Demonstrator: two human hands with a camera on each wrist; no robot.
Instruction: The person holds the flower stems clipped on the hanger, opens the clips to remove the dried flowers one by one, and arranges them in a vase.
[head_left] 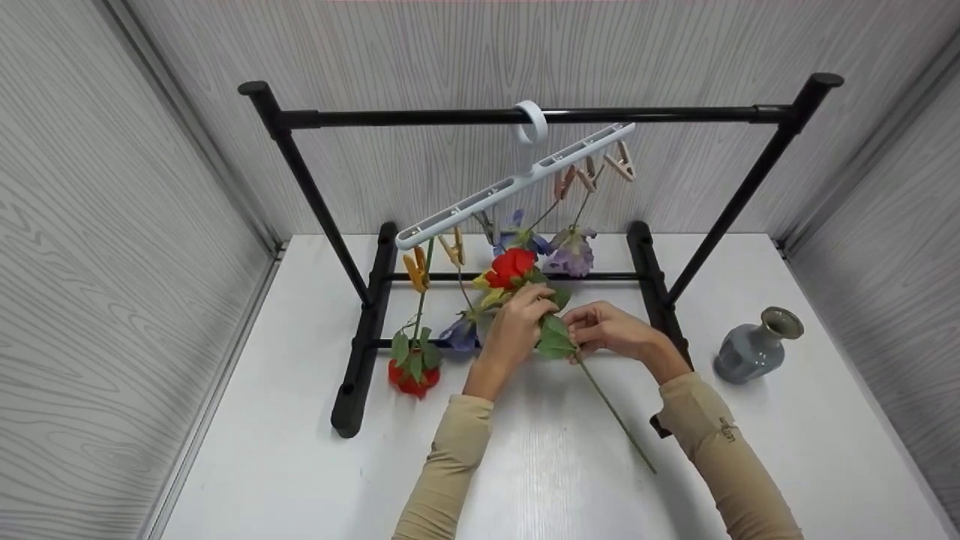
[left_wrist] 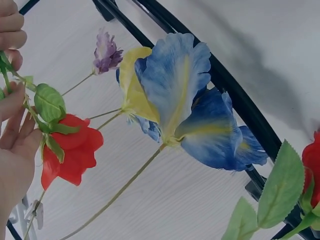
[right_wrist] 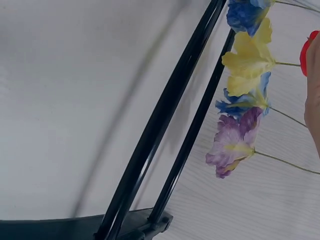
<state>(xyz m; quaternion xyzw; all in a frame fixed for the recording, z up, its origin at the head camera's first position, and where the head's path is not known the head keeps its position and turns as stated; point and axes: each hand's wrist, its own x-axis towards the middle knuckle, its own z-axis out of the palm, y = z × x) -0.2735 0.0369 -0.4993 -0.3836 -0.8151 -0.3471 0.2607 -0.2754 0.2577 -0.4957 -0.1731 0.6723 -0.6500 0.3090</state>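
A red artificial rose is held slantwise in front of the drying rack, bloom up and left, its long bare stem running down to the right. My left hand grips its stem just under the bloom, beside the green leaves. Lower down, my right hand pinches the stem near a large leaf. In the left wrist view the rose bloom hangs beside the left fingers. At the right edge of the right wrist view only part of a hand shows; its fingers are out of frame.
A white hanger hooks on the black rack's bar. Clothespins on it hold upside-down flowers: another red rose, a purple flower, a blue-violet flower and a blue-and-yellow one. A grey-blue vase stands right.
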